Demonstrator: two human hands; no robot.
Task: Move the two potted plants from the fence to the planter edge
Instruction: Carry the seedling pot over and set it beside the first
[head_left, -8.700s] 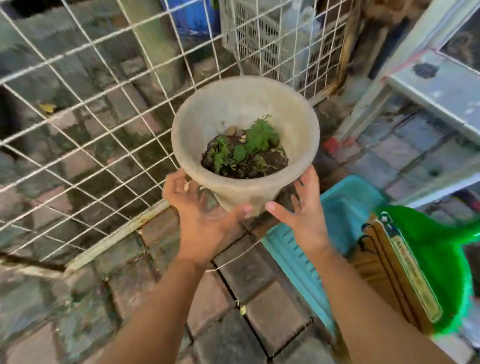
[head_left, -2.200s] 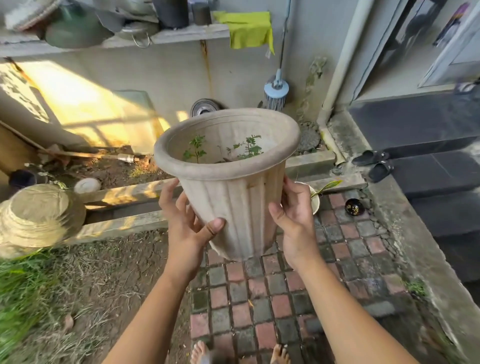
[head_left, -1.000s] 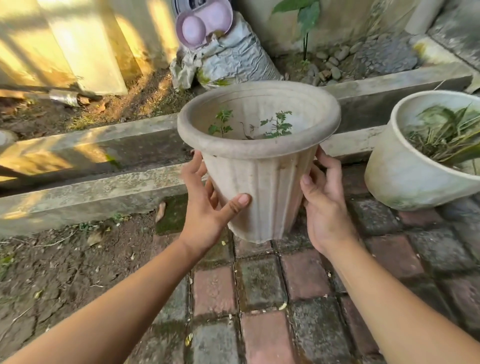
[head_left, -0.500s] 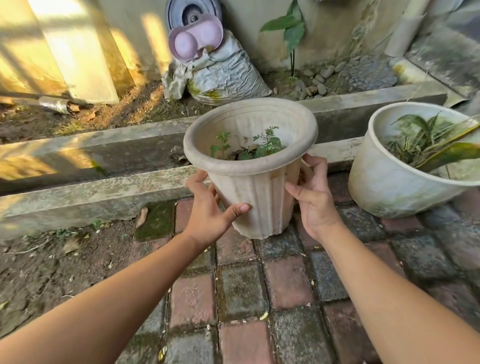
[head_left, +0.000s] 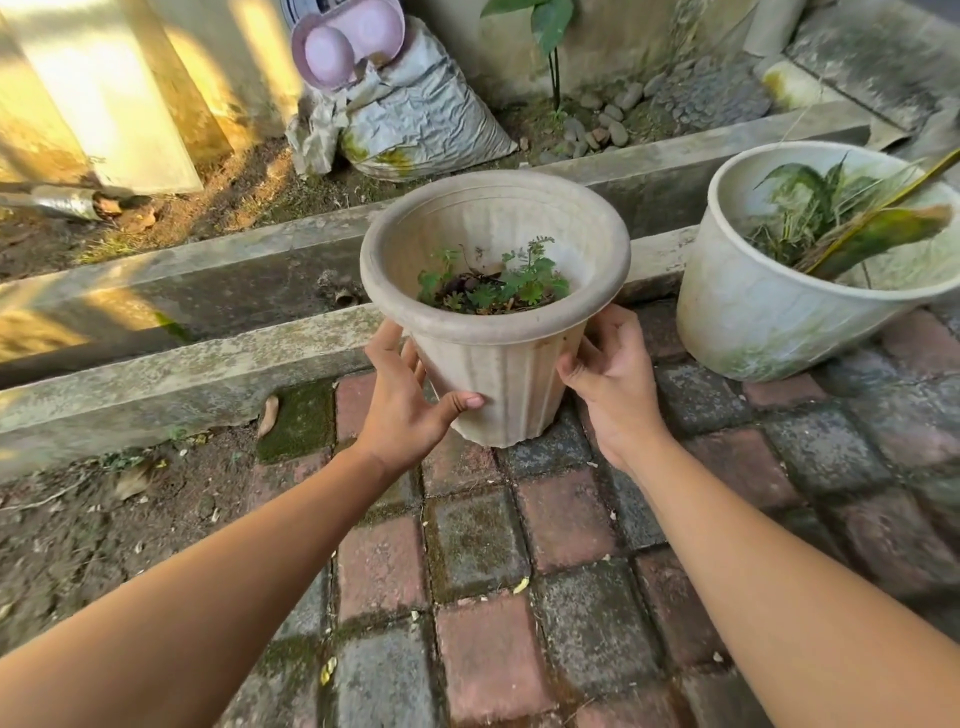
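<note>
Gripping the ribbed beige pot on both sides: left hand and right hand each wrapped on its lower wall, thumbs in front. Pot sits upright at the brick paving, just beside the concrete planter edge. White pot stands near, to the right.

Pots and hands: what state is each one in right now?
Ribbed pot: upright, gripped on both sides, base at the brick paving.
Left hand: pressed on its side.
Right hand: pressed on its other side.
White pot: upright on the paving, untouched.
</note>
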